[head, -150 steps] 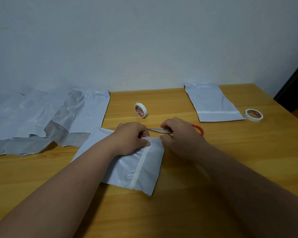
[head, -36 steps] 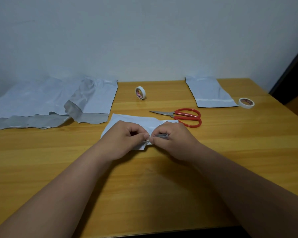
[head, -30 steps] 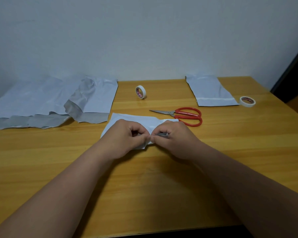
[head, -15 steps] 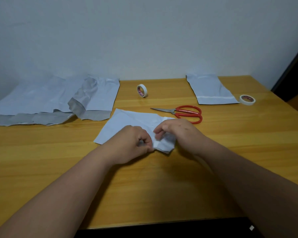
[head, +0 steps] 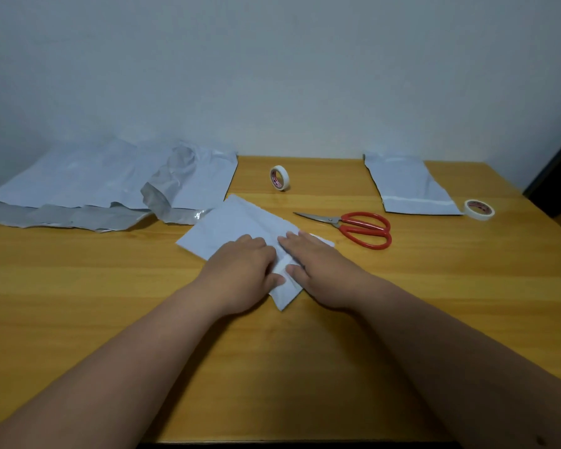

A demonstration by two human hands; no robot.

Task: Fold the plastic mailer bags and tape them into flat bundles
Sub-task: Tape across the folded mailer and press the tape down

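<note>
Right now my left hand [head: 243, 270] and right hand [head: 318, 270] press flat, fingers straight, on the folded mailer bag [head: 237, 228]. Its long axis slants away to my left, tape strip [head: 280, 265] between my thumbs.

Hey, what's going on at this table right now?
A person presses both hands, left hand and right hand, flat on a folded mailer on the table. Scissors and two tape rolls lie untouched. Unfolded mailers wait at left, a taped bundle at right.
</note>
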